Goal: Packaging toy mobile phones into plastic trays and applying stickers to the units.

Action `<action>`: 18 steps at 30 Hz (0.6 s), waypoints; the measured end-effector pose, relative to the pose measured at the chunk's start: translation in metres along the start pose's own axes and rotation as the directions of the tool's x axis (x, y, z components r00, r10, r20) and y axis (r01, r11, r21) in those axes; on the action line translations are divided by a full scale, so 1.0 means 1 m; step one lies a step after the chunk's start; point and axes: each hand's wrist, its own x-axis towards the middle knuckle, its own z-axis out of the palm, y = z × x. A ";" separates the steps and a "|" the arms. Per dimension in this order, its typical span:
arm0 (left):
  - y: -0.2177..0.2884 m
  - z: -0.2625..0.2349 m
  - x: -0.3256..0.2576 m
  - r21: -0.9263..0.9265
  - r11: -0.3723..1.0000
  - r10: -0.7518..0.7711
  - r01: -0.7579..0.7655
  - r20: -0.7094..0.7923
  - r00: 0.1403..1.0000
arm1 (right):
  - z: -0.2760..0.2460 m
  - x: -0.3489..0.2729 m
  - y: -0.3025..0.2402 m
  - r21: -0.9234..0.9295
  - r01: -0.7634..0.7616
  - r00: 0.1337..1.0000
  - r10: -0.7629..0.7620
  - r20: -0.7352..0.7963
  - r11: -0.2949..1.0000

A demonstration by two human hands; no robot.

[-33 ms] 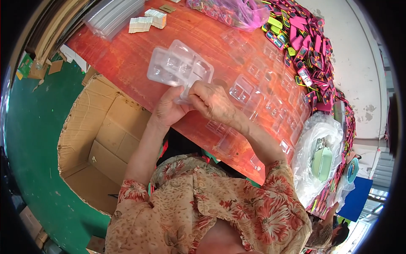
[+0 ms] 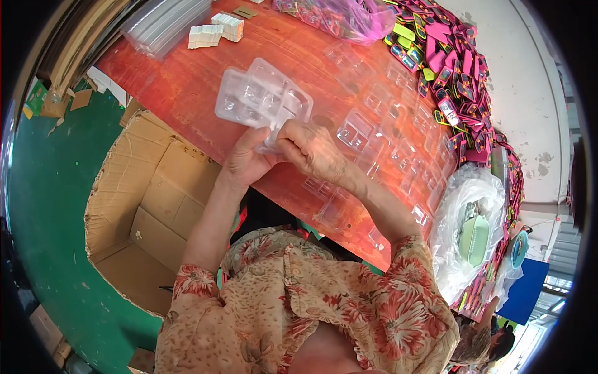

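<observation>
Two or more clear plastic blister trays (image 2: pixel 240 100) overlap at angles above the near edge of the red table, with moulded compartments showing. My left hand (image 2: pixel 248 159) grips their near end from the left, its thumb pointing up along the plastic. Curled fingers of my right hand (image 2: pixel 316 151) pinch the same end from the right, beside the left thumb. The two hands meet there, hiding the plastic between them. Further right, several clear blister trays (image 2: pixel 357 132) lie spread over the table.
The red table (image 2: pixel 180 93) bears small stacks of white cards (image 2: pixel 205 36) and a stack of clear plastic (image 2: pixel 165 25). Pink and green toy phones (image 2: pixel 461 81) are heaped right, near a white bag (image 2: pixel 445 249) around a green basket (image 2: pixel 475 242). A cardboard box (image 2: pixel 118 181) stands left. Another person (image 2: pixel 479 343) is lower right.
</observation>
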 end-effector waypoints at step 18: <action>0.039 -0.024 -0.025 0.027 0.979 0.204 -0.202 -0.093 0.975 | -0.009 -0.022 0.023 -0.660 -0.177 0.980 0.189 -0.054 0.730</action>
